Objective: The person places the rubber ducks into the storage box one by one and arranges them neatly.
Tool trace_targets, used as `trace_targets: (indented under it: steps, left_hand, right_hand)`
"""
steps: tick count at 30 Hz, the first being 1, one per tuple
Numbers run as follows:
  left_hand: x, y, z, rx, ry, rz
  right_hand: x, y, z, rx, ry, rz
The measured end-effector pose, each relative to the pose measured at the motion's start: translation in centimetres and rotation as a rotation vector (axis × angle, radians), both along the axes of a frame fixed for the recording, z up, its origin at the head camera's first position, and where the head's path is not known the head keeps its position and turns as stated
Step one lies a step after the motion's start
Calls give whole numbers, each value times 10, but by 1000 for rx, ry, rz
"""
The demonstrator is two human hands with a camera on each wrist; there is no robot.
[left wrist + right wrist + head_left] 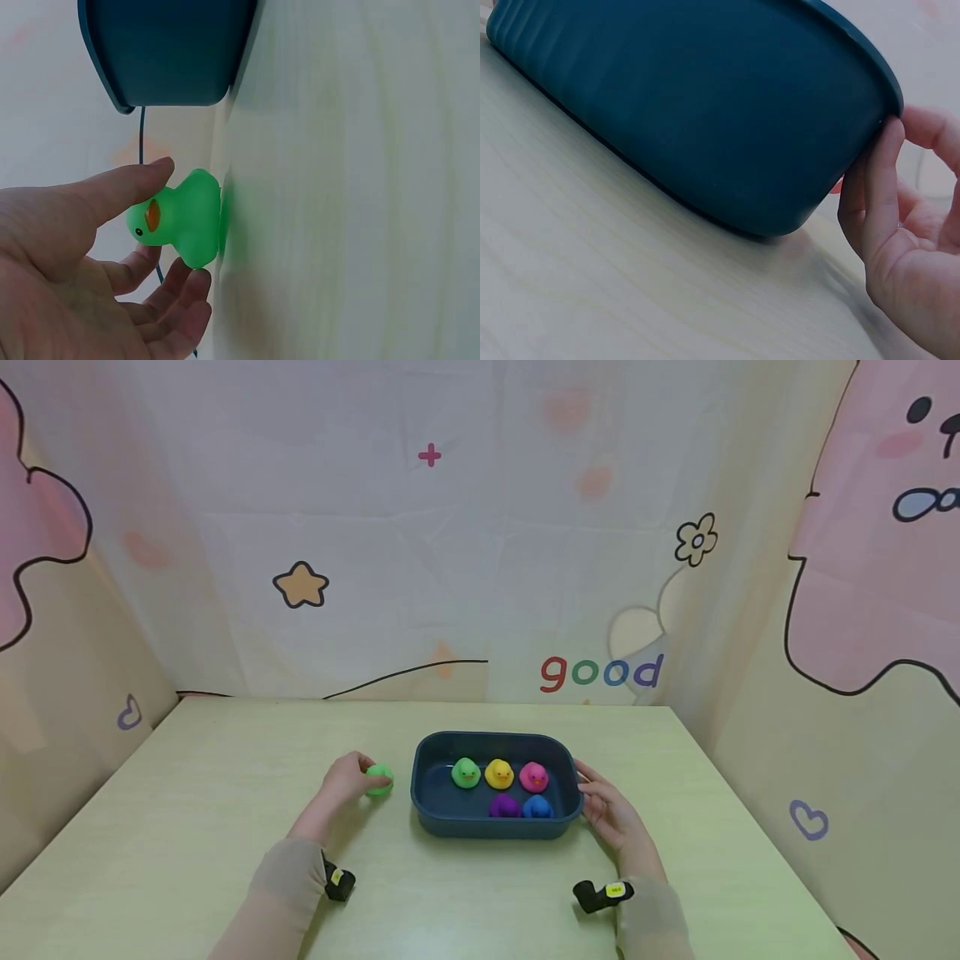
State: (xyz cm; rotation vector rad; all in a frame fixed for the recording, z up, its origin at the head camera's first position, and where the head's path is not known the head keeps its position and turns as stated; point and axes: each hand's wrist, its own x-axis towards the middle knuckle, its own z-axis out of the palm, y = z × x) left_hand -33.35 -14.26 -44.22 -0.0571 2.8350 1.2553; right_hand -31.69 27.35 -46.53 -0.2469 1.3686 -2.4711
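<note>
My left hand (pixel 347 781) pinches a green rubber duck (pixel 196 225) by the head between thumb and fingers, to the left of a dark blue plastic basin (pixel 491 828). The duck's base is right at the tabletop in the left wrist view. Inside the basin are another green duck (pixel 466 773), a yellow duck (pixel 498 774), a pink duck (pixel 534 777), a purple duck (pixel 505 806) and a blue duck (pixel 537 807). The front wall partly hides the last two. My right hand (pixel 613 814) touches the basin's right end, fingertips just under the rim in the right wrist view.
The basin stands on a pale wood-grain table (pixel 450 902). Behind it hangs a printed cloth backdrop (pixel 360 485), with more cloth along both sides. A black wrist camera (pixel 340 882) sits on the left sleeve, another wrist camera (pixel 600 895) on the right.
</note>
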Motion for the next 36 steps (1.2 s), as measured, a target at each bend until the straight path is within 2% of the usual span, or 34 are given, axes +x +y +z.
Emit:
trace_targets:
  steps: [8,15,19,28,33,36]
  left_hand:
    - [2,-2,-1,0,-11,-33]
    - [4,-15,3,94,-80,-179]
    - [2,-21,4,104,-75,-234]
    - [-7,-22,-2,99,-77,-233]
    - [-8,-21,-3,66,-67,-254]
    - [-8,-21,-3,81,-62,-249]
  right_hand:
    - [-4,0,-6,-34,-48,-39]
    - [0,-1,-2,-22,-17,-2]
    - [2,-2,1,9,17,12]
    - [2,-2,2,11,-8,-16]
    - [-3,-1,-3,-12,-38,-39]
    - [-5,-1,-5,-18,-51,-47]
